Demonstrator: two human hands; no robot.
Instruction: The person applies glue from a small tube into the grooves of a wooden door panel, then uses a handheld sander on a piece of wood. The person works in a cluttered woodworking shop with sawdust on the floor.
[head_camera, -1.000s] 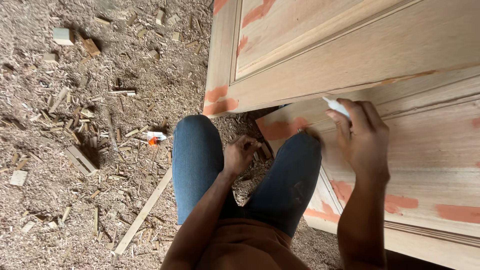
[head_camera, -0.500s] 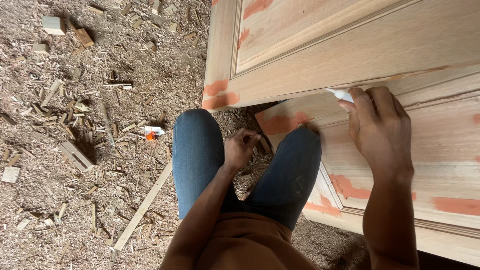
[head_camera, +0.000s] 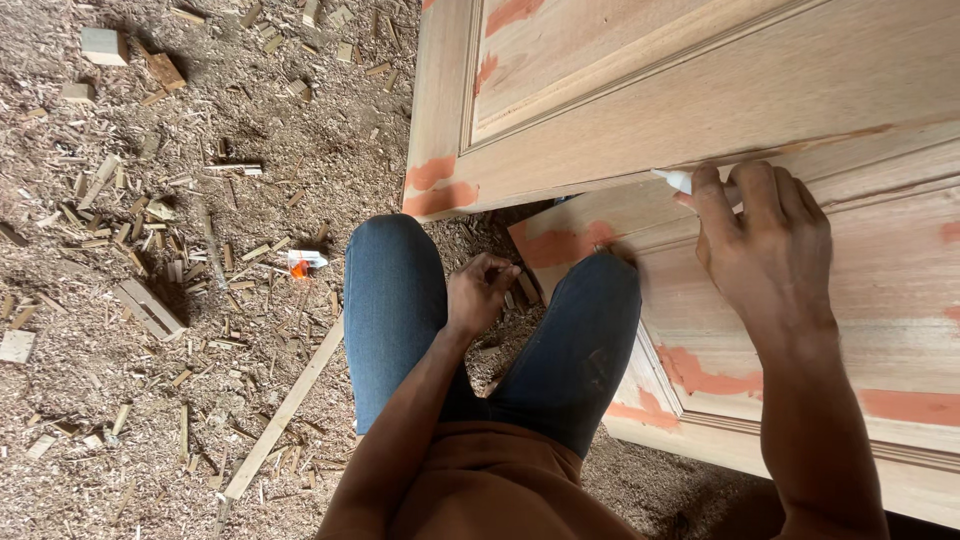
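My right hand (head_camera: 765, 250) presses a small white scraper-like piece (head_camera: 674, 180) against the moulded edge of a lower wooden door panel (head_camera: 900, 300). The panel carries orange-red filler patches (head_camera: 700, 375). An upper wooden door panel (head_camera: 640, 110) lies stacked across it, with filler at its corner (head_camera: 435, 185). My left hand (head_camera: 480, 292) hangs loosely curled between my knees, in blue jeans (head_camera: 395, 320), with nothing clearly in it; small wood bits lie just under it.
The ground is covered with sawdust and wood offcuts (head_camera: 150, 300). A long thin wooden strip (head_camera: 285, 410) lies diagonally by my left knee. A small white and orange tube (head_camera: 305, 262) rests on the shavings. Wooden blocks (head_camera: 105, 45) sit at the top left.
My right hand with the white piece has slid rightward and up along the edge between the two panels. My left hand has stayed between my knees.
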